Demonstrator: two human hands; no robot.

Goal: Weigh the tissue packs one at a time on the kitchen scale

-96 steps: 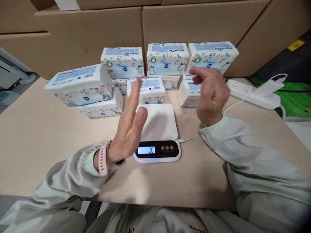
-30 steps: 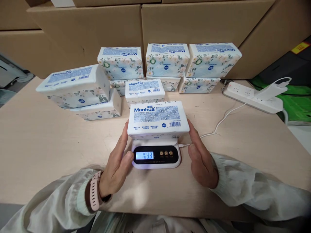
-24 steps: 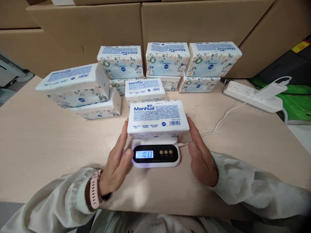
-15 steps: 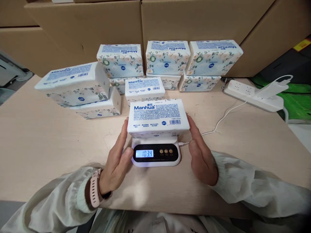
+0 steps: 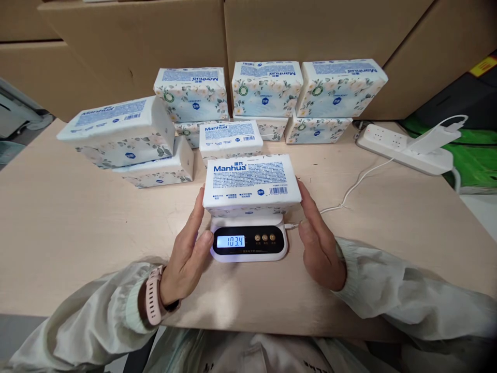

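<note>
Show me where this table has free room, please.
Bare table: at left, between the left stack and left sleeve; at right, between the power strip and right sleeve. Crowded: the back, with packs before cartons, and the middle, with the loaded scale between left hand and right hand.

Pale grey-green sleeves [image 5: 97, 316], gathered mint cuffs [image 5: 135, 305], pink wrist strap [image 5: 154, 300], pale top [image 5: 243, 356] with dark lettering [image 5: 316, 367]

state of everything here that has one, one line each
Tissue pack, resting on the scale
Scale display, lit, reading 103.4
Left hand, open, at the pack's left end
Right hand, open, at the pack's right end
Cable, plugged into the scale
Power strip, adapter plugged in
Back packs, stacked two high
</note>
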